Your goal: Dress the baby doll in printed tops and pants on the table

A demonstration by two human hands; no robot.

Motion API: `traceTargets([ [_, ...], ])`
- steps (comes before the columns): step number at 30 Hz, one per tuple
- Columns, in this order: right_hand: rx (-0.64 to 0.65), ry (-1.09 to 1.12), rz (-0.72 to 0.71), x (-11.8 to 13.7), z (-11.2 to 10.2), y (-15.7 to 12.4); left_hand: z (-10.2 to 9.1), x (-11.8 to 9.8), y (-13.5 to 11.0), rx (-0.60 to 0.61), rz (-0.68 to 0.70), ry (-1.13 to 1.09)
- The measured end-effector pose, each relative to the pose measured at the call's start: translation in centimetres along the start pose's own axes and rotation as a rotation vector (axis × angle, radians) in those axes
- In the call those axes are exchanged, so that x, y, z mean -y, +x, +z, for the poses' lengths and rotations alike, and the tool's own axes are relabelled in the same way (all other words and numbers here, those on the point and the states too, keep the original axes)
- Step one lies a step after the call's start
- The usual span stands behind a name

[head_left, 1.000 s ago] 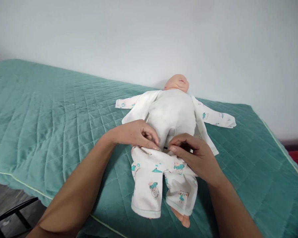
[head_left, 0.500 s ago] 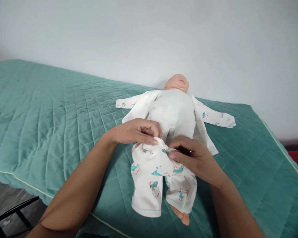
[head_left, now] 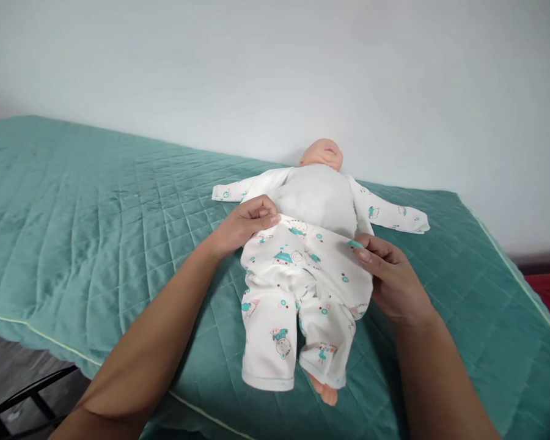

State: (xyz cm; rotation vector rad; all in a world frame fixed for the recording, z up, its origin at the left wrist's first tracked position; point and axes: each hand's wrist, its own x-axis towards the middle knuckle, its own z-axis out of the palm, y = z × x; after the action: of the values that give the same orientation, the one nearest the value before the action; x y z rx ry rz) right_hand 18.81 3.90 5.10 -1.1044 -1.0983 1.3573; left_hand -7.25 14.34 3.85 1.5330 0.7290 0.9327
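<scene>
A baby doll (head_left: 321, 198) lies on its back, its head towards the wall and its legs towards me. White printed pants (head_left: 275, 305) cover its legs, and their waistband reaches the lower belly. My left hand (head_left: 252, 223) pinches the waistband at its left end. At the other end, my right hand (head_left: 389, 272) grips the waistband between thumb and fingers, so the edge is stretched between both hands. The doll wears a white printed jacket (head_left: 392, 214), open at the front with the sleeves spread wide. One bare foot (head_left: 323, 390) pokes out of the right pant leg; the other is hidden.
A green quilted cover (head_left: 96, 226) with pale piping lies under the doll. Behind it rises a plain white wall (head_left: 211, 73). Black metal bars (head_left: 32, 391) stand at the lower left over a grey floor, and something red (head_left: 547, 299) shows at the right edge.
Both hands have moved up the doll's body and farther apart, drawing the waistband from the thighs to the lower belly. The bunched pants are now spread smoother.
</scene>
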Motion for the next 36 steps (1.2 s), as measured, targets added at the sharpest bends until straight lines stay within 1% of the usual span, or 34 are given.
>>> traceTargets([
  [5, -0.074, -0.038, 0.030, 0.4, -1.2, 0.6, 0.0, 1.0, 0.6, -0.185, 0.003, -0.072],
  [8, -0.151, -0.020, 0.033, 0.4, -1.6, 1.2, 0.1, 1.3, 0.7, -0.261, -0.011, -0.091],
  [11, -0.240, 0.017, -0.018, -0.3, -1.6, 2.0, 0.2, 1.5, 0.8, -0.298, -0.026, -0.076],
  [15, -0.365, 0.016, -0.144, -1.9, -1.4, 3.3, 0.3, 1.5, 0.8, -0.256, -0.053, -0.039],
  [17, -0.407, -0.037, -0.192, -2.7, -1.5, 3.8, 0.2, 1.4, 0.7, -0.203, -0.082, 0.003],
  [20, -0.452, -0.138, -0.225, -3.3, -1.8, 4.0, -0.1, 1.0, 0.4, -0.067, -0.158, 0.079],
  [24, -0.573, -0.217, -0.252, -3.5, -2.3, 4.1, -0.8, 0.5, 0.0, 0.100, -0.242, 0.108],
  [26, -0.621, -0.238, -0.246, -3.5, -2.2, 4.2, -1.1, 0.4, 0.0, 0.180, -0.264, 0.109],
  [29, -0.653, -0.271, -0.221, -3.5, -2.1, 4.3, -1.2, 0.2, 0.1, 0.289, -0.265, 0.141],
  [31, -0.632, -0.304, -0.194, -3.4, -2.2, 4.4, -1.0, 0.2, 0.2, 0.292, -0.266, 0.188],
  [32, -0.610, -0.325, -0.181, -3.4, -2.3, 4.4, -0.9, 0.2, 0.2, 0.266, -0.269, 0.210],
  [34, -0.564, -0.389, -0.167, -3.2, -2.8, 4.4, -0.6, 0.3, 0.3, 0.168, -0.253, 0.228],
  [36, -0.514, -0.476, -0.153, -3.0, -3.4, 4.2, -0.3, 0.7, 0.3, 0.048, -0.178, 0.208],
])
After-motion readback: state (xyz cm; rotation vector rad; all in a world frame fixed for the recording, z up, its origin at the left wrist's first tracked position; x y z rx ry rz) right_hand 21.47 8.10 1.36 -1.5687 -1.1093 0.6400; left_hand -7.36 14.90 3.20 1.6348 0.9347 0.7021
